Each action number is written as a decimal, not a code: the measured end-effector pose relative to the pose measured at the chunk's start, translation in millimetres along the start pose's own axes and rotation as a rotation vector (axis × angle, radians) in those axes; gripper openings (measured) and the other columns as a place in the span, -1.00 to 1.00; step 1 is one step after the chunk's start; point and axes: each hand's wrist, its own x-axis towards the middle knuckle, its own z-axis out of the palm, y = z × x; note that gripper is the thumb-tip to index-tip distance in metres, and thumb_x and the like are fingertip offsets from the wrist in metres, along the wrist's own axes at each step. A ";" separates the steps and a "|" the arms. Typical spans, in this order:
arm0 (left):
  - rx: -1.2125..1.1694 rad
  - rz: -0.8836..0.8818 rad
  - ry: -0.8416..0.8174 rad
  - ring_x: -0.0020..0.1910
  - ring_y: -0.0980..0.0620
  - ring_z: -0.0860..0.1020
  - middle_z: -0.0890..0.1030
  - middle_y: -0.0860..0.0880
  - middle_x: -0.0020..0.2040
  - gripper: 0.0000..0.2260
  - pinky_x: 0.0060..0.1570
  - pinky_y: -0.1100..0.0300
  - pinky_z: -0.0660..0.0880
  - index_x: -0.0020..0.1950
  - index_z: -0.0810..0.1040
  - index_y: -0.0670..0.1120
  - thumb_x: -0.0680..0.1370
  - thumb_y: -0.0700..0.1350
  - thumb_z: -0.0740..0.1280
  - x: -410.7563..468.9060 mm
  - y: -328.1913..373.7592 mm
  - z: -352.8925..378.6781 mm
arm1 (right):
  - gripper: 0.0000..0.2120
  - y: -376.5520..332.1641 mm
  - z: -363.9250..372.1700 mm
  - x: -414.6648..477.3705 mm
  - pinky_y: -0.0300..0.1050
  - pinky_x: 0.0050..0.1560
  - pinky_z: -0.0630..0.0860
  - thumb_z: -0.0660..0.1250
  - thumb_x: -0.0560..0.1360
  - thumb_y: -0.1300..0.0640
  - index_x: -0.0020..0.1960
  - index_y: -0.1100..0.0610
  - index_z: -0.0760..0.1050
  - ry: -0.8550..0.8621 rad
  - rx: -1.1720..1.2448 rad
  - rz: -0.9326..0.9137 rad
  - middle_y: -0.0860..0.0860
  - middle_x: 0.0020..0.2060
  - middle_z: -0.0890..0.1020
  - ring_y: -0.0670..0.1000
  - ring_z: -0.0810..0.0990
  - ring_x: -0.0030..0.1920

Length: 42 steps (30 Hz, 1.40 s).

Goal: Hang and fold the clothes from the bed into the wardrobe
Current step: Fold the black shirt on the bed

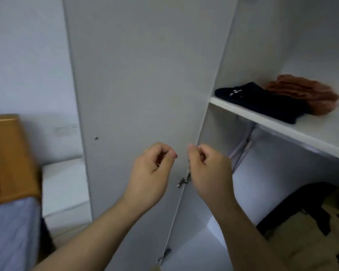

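— What are the hands doing?
— Both are hovering before the wardrobe (262, 45). The left hand (153, 169) is curling its fingers in, thumb lying against the forefinger, in front of the open door (145, 75). Nothing is showing in its grasp.
— And the right?
— The right hand (207, 169) is making much the same shape: fingers curled, thumb tip up beside them, holding nothing I can see. It is hanging just in front of the door's hinged edge, right beside a hinge (182, 181). The two hands are near each other, not touching.
— Where are the clothes lying?
— A dark garment (266, 102) is lying folded at the front edge of the shelf (282, 128), towards its left end. A rust garment (305, 92) is lying just behind it on the right, touching it. Under the shelf, at the lower right, a black cloth (305, 204) is hanging over something beige; blur is hiding what.
— And the bed?
— The bed (8, 227) is showing at the lower left, a blue sheet covering it. A white nightstand (65, 184) is standing between it and the door.
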 end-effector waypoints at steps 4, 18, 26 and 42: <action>0.176 -0.217 0.120 -0.26 0.13 0.53 0.57 0.10 -0.27 -0.84 -0.24 0.29 0.42 -0.16 0.58 0.05 0.62 -0.11 0.34 -82.3 -41.4 -72.6 | -0.51 -20.7 68.0 -72.2 -0.03 -0.43 0.19 0.27 0.61 -0.01 -0.41 0.04 0.13 -0.315 0.043 -0.089 -0.02 -0.56 0.24 0.03 0.25 -0.48; 0.419 -1.004 0.754 -0.28 0.17 0.51 0.59 0.05 -0.27 -0.82 -0.23 0.25 0.41 -0.15 0.58 -0.07 0.61 -0.07 0.31 -366.0 -101.3 -264.0 | -0.51 -163.0 218.0 -323.5 0.01 -0.24 0.40 0.13 0.64 -0.15 -0.37 0.10 0.27 -1.343 0.036 -0.484 0.16 -0.22 0.65 0.27 0.58 -0.10; 0.293 -1.311 1.023 -0.19 -0.07 0.60 0.64 -0.11 -0.19 -0.76 -0.16 0.02 0.53 -0.07 0.58 -0.20 0.61 -0.03 0.29 -514.0 -127.8 -333.1 | -0.53 -207.7 270.8 -477.1 0.01 -0.10 0.45 0.07 0.69 -0.11 -0.30 0.12 0.33 -1.685 -0.118 -0.647 0.21 -0.04 0.67 0.26 0.62 0.04; 0.451 -1.691 0.705 0.37 -0.13 0.44 0.24 -0.15 0.53 -0.59 0.28 0.13 0.36 0.47 0.41 -0.18 0.63 -0.10 0.22 -693.8 -357.1 -499.6 | -0.78 -160.7 396.4 -678.1 0.25 0.20 0.57 0.07 0.53 -0.23 0.01 -0.29 0.48 -1.871 0.044 0.055 -0.10 0.19 0.63 0.05 0.63 0.17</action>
